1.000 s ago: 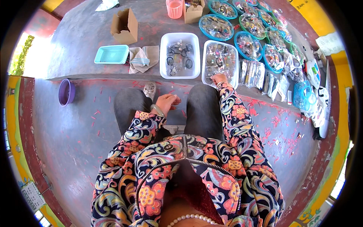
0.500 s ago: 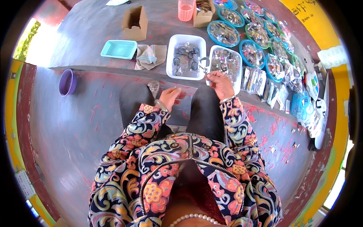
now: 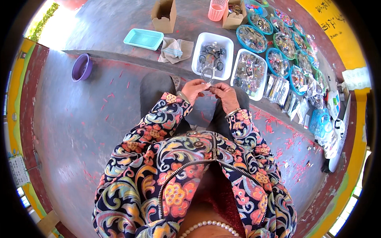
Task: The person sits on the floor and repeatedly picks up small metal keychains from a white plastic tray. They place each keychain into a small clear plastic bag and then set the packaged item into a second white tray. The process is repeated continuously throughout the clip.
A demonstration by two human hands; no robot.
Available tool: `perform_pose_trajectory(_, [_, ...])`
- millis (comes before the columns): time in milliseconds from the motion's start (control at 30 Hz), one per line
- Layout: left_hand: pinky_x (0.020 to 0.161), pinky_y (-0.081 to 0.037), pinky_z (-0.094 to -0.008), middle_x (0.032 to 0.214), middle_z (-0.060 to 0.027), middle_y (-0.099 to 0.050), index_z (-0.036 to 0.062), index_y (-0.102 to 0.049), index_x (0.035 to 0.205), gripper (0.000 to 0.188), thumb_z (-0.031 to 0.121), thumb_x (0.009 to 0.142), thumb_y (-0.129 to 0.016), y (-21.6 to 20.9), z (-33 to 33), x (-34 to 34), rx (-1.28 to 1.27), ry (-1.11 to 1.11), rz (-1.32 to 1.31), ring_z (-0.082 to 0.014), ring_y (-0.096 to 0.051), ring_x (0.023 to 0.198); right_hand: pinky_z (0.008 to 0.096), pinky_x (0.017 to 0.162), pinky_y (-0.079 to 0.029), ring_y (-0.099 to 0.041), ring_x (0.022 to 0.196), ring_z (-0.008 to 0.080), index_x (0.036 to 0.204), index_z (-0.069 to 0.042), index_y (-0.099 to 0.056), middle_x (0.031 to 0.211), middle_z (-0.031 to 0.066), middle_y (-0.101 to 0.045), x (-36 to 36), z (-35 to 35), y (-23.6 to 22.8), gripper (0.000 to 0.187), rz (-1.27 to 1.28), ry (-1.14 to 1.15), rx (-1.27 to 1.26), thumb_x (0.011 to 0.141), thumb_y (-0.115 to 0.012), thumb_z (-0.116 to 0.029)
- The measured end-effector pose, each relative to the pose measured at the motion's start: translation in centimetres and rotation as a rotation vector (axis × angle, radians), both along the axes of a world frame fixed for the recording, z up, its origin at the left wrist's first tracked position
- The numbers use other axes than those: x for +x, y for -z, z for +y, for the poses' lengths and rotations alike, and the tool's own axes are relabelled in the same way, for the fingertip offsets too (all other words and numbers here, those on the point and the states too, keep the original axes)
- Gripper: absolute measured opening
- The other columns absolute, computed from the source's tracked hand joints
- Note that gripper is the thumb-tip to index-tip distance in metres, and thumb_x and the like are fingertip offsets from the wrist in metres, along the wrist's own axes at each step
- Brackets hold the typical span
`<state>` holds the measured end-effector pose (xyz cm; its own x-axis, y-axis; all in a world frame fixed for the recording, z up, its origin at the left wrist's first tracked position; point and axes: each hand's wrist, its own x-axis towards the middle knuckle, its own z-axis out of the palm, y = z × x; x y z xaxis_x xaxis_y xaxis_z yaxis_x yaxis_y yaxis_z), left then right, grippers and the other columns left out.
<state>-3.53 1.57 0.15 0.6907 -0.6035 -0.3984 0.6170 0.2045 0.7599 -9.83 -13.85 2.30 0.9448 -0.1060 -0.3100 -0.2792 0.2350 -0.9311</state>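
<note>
My left hand (image 3: 195, 89) and my right hand (image 3: 225, 96) meet in front of my knees, fingers pinched together. Between their fingertips they grip a thin ring-shaped band (image 3: 207, 74), like a watch strap or bracelet; its exact kind is too small to tell. The loop stands up over the near edge of a white tray (image 3: 195, 63), which holds several black loops and clear-wrapped pieces. A second white tray (image 3: 257, 96), full of mixed small wrapped pieces, lies just to the right of it.
A folded cloth (image 3: 184, 47) and a turquoise basket (image 3: 143, 39) lie left of the trays. Behind stand a cardboard box (image 3: 163, 23) and a pink basket (image 3: 216, 10). Round blue and green baskets (image 3: 252, 38) fill the right, near plastic packets (image 3: 275, 88). A purple basin (image 3: 81, 67) sits left.
My right hand has drawn the band back from between the trays, toward me. My left hand has come up and closed on it too. The view has shifted somewhat.
</note>
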Motion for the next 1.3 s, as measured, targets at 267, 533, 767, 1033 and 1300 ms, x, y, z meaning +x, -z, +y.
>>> perform_pose_trajectory(267, [0.056, -0.038, -0.0215, 0.078, 0.0001, -0.06, 0.0087, -0.059, 0.084, 0.013, 0.018, 0.075, -0.063, 0.9, -0.1, 0.1, 0.03, -0.001, -0.057, -0.0077, -0.054, 0.069, 0.0182, 0.056, -0.033, -0.046, 0.062, 0.0044, 0.078, -0.003, -0.058, 0.069, -0.0016, -0.056, 0.0, 0.0, 0.3, 0.007, -0.05, -0.053, -0.17, 0.075, -0.061, -0.009])
perform_pose_trajectory(533, [0.058, -0.036, -0.0216, 0.077, -0.0003, -0.06, 0.0094, -0.059, 0.085, 0.015, 0.014, 0.072, -0.064, 0.8, 0.0, -0.1, 0.012, -0.033, -0.077, -0.0089, -0.054, 0.069, 0.019, 0.057, -0.034, -0.048, 0.063, 0.0053, 0.079, -0.003, -0.058, 0.07, -0.0008, -0.057, -0.1, -0.1, 0.3, 0.007, -0.052, -0.109, -0.187, 0.075, -0.06, -0.008])
perform_pose_trajectory(767, [0.058, -0.041, -0.0253, 0.078, -0.0011, -0.059, 0.0102, -0.057, 0.088, 0.017, 0.016, 0.073, -0.063, 1.4, 0.3, -0.3, -0.032, -0.033, -0.024, -0.0111, -0.055, 0.069, 0.0193, 0.057, -0.037, -0.048, 0.062, 0.0056, 0.076, -0.002, -0.059, 0.068, -0.0013, -0.056, 0.0, -0.2, 1.2, 0.008, -0.051, -0.136, -0.196, 0.073, -0.062, -0.01])
perform_pose_trajectory(1033, [0.058, -0.043, -0.0278, 0.077, -0.0023, -0.059, 0.0079, -0.056, 0.089, 0.019, 0.017, 0.073, -0.062, 0.9, 0.3, -0.4, 0.026, -0.007, -0.014, -0.0117, -0.055, 0.069, 0.0195, 0.056, -0.037, -0.048, 0.063, 0.0056, 0.075, -0.002, -0.058, 0.067, -0.0015, -0.055, 0.1, -0.2, 1.0, 0.009, -0.022, -0.198, -0.193, 0.074, -0.061, -0.011])
perform_pose_trajectory(1300, [0.058, -0.043, -0.0255, 0.078, -0.0021, -0.058, 0.0057, -0.056, 0.089, 0.02, 0.017, 0.073, -0.06, -0.2, 0.0, -0.8, 0.05, 0.076, -0.126, -0.0103, -0.054, 0.069, 0.0194, 0.054, -0.035, -0.046, 0.059, 0.0055, 0.076, -0.005, -0.058, 0.067, -0.0016, -0.054, 0.1, -0.1, -0.7, 0.013, -0.015, -0.019, 0.025, 0.075, -0.064, -0.018])
